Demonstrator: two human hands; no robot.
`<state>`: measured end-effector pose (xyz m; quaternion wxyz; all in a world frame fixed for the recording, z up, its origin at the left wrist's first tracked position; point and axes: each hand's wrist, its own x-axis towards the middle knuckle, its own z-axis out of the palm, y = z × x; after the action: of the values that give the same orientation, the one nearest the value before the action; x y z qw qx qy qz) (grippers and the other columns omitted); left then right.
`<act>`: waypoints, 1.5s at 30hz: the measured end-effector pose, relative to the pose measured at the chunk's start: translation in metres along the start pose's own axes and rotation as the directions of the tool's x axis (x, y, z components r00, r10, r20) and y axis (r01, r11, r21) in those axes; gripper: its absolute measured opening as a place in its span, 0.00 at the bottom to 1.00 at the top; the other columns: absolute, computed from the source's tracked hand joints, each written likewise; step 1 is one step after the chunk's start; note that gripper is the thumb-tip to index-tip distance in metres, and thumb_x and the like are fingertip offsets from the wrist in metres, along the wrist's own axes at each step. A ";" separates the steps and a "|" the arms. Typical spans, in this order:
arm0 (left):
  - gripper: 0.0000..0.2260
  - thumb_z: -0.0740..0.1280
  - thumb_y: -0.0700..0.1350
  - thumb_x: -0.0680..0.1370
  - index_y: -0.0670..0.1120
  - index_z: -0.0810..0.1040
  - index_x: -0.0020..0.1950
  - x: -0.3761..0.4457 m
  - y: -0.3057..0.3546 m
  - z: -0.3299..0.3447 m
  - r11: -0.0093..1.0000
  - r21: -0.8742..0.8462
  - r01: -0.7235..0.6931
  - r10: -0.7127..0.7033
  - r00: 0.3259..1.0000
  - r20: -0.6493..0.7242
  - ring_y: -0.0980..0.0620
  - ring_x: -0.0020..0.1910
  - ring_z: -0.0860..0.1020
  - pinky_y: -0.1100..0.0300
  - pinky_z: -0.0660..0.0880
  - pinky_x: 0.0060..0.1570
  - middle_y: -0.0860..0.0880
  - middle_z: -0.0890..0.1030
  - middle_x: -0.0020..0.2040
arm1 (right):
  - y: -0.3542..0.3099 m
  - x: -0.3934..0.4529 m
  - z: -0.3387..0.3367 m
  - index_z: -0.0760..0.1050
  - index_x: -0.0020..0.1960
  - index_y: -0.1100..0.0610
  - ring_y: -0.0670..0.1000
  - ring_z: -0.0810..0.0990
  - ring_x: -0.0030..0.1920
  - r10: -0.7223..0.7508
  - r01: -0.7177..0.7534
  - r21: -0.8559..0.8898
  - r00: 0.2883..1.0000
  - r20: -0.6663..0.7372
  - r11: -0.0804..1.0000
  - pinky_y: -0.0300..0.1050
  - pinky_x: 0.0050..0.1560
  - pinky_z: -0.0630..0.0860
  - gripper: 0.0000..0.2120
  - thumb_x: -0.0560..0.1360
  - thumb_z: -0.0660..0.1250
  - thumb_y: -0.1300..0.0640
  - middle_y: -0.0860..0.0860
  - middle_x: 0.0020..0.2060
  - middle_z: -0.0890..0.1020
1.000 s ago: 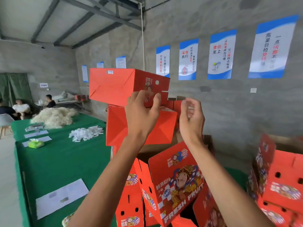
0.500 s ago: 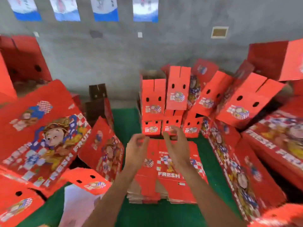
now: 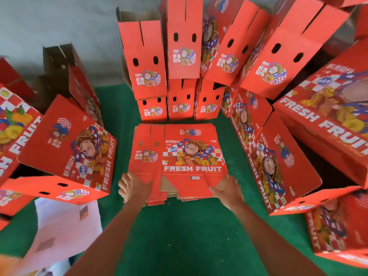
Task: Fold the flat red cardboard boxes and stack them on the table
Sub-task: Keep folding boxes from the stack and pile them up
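Reaching forward over the green-covered counter [image 3: 185, 236], both hands met the near edge of a stack of flat boxes [image 3: 179, 156] in the head view. The left hand [image 3: 133, 188] sat at the stack's near-left corner, its fingers curled over the edge of the top sheet; whether it truly pinched the cardboard could not be told, since the fingertips were hidden. The right hand [image 3: 229, 191] lay at the near-right corner with fingers fairly straight and spread, touching the edge of the top flat box, thumb pointing inward along the flap. The stack lay directly ahead of the hands, between them, printed side up with "FRESH FRUIT" readable. Just beyond the stack, farther from the hands, stood a row of folded boxes [image 3: 181, 56] piled upright in two tiers against the grey wall [image 3: 59, 22]. To the outside of the left hand, a folded box [image 3: 67, 148] leaned tilted, its cartoon face upward, with more red boxes past it at the frame edge. To the outside of the right hand, another folded box [image 3: 274, 168] lay tilted on its side, near the stack but apart from it, and larger ones rose behind it. Near the left forearm, a white sheet of paper [image 3: 63, 232] rested on the counter, partly under the tilted box.
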<state>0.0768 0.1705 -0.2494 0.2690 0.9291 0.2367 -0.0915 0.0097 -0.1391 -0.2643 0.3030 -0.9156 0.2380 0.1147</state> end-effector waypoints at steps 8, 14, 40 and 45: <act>0.33 0.70 0.52 0.77 0.44 0.60 0.77 -0.016 -0.007 -0.011 0.986 -0.101 -0.131 0.127 0.991 -0.045 0.36 0.71 0.64 0.38 0.64 0.69 0.39 0.69 0.73 | -0.003 -0.016 -0.020 0.69 0.77 0.54 0.58 0.79 0.66 0.107 -0.038 0.384 0.981 -0.161 0.923 0.58 0.65 0.78 0.24 0.81 0.64 0.58 0.54 0.71 0.77; 0.55 0.78 0.70 0.63 0.50 0.57 0.80 -0.052 -0.011 -0.048 0.967 -0.032 -0.252 0.254 0.951 0.174 0.40 0.74 0.56 0.41 0.63 0.74 0.46 0.63 0.75 | -0.011 -0.040 -0.071 0.66 0.79 0.52 0.58 0.74 0.70 0.121 0.152 0.714 0.941 -0.317 0.683 0.58 0.69 0.74 0.34 0.76 0.63 0.72 0.53 0.74 0.73; 0.16 0.70 0.45 0.82 0.36 0.82 0.39 -0.167 0.047 -0.274 0.627 -0.668 -0.401 0.231 0.914 -0.333 0.43 0.34 0.86 0.48 0.85 0.36 0.43 0.85 0.32 | -0.117 -0.139 -0.301 0.62 0.35 0.52 0.48 0.65 0.31 -0.645 0.671 -0.081 0.664 -0.378 0.737 0.46 0.31 0.60 0.21 0.79 0.70 0.61 0.46 0.29 0.66; 0.15 0.69 0.46 0.79 0.43 0.75 0.34 -0.178 0.047 -0.243 0.725 -0.427 -0.541 0.228 0.773 -0.592 0.46 0.29 0.80 0.53 0.75 0.28 0.49 0.79 0.29 | -0.105 -0.134 -0.281 0.71 0.35 0.43 0.41 0.70 0.27 -0.685 0.685 -0.056 0.715 -0.139 0.726 0.37 0.32 0.64 0.18 0.78 0.71 0.59 0.39 0.26 0.71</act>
<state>-0.0447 0.1976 0.0290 0.4787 0.8222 0.1081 0.2884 -0.0346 -0.1875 0.0576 0.3049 -0.9447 -0.0954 -0.0748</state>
